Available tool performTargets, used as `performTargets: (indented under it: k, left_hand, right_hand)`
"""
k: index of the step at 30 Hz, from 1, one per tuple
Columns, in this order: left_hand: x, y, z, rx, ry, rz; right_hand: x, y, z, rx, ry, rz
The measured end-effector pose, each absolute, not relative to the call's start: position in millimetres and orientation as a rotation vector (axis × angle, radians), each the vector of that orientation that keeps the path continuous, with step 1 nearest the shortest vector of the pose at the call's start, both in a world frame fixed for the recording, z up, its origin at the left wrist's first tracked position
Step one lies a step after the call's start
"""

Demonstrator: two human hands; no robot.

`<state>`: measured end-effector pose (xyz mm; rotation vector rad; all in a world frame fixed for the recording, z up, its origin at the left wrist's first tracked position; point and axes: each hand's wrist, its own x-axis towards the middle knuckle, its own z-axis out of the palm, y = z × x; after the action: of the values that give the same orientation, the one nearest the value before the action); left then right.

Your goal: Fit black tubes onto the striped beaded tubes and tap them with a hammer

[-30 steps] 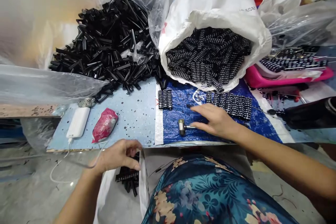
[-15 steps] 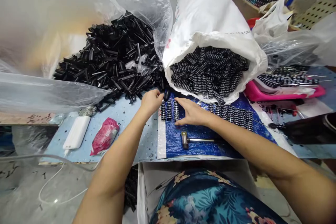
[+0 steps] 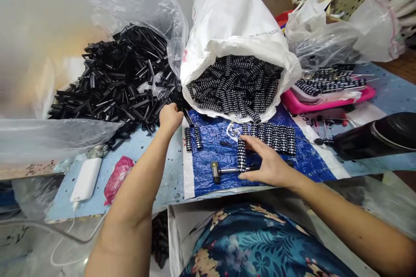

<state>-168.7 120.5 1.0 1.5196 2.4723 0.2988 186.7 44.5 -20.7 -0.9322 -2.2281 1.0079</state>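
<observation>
My right hand [image 3: 268,162] pinches a black-and-white patterned cylinder [image 3: 241,156] upright between thumb and fingertips, over the handle of a small hammer [image 3: 216,172]. A row of similar patterned cylinders [image 3: 276,138] lies just beyond that hand on the blue sheet [image 3: 211,156]. Two more patterned cylinders [image 3: 197,137] lie apart at the sheet's left side. My left hand [image 3: 170,119] is closed at the near edge of a heap of black tube-like parts [image 3: 120,73]. Whatever its fingers hold is hidden.
A white sack [image 3: 237,13] of patterned cylinders lies open behind the sheet. To the right are a pink tray [image 3: 328,106] and a black bottle-like container [image 3: 377,134]. A white power bank [image 3: 86,178] and a red bundle [image 3: 118,177] lie at the left.
My right hand has moved right and nearer me, taking one patterned cylinder from the left group. My left hand has shifted left to the black heap. The view has turned slightly.
</observation>
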Motion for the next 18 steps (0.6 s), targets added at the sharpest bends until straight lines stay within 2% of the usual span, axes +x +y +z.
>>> performTargets:
  k: [5,8,10,11,14,18]
  left_hand:
    - [-193.5,73.9,28.7,1.308,2.625,0.412]
    - [-166.2,23.1,29.6,1.255,2.574,0.68]
    - [-124.3,-13.6,22.7,1.028,2.179,1.132]
    - [-100.0,-29.8,18.3,0.886,1.946,1.233]
    - [-37.2,-61.6,8.0,0.417,1.36,1.386]
    - [-18.2,-71.4,7.6,0.191,1.064,1.412]
  right_hand:
    - [183.7,33.0,-18.2,-0.894,-2.229,0.867]
    - [174.8,24.1,-13.9,-0.775,-2.269,0.783]
    - [162.8,18.7,-10.4,-0.603,-2.294,0.721]
    - [155.3,16.3,-8.9,-0.513,-2.298,0.702]
    - [133.5,10.1,-6.5,-0.311,-2.302,0.688]
    - [124.6,4.1,-8.2,-0.265,-2.316,0.593]
